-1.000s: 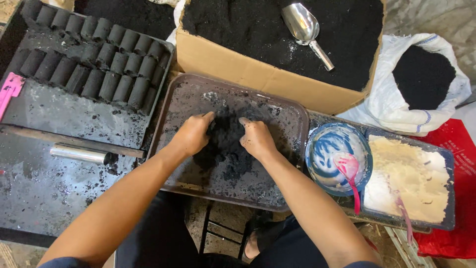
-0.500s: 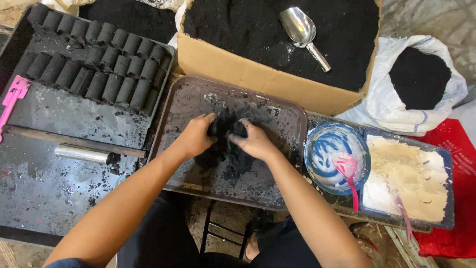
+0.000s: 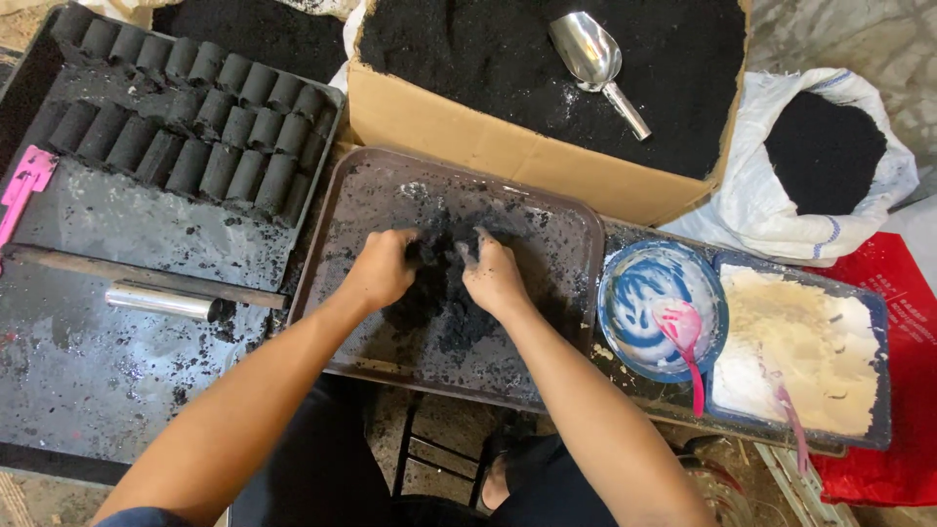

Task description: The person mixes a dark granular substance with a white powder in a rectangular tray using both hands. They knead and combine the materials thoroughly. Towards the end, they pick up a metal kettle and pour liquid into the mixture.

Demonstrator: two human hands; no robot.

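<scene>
From the head camera, the left hand (image 3: 379,269) and right hand (image 3: 496,276) press together on a clump of black charcoal paste (image 3: 437,256) in the middle of a brown tray (image 3: 556,234); the fingers of both curl around it. Left of the tray lie rows of black cylindrical briquettes (image 3: 195,127). A blue bowl (image 3: 634,293) sits just right.
</scene>
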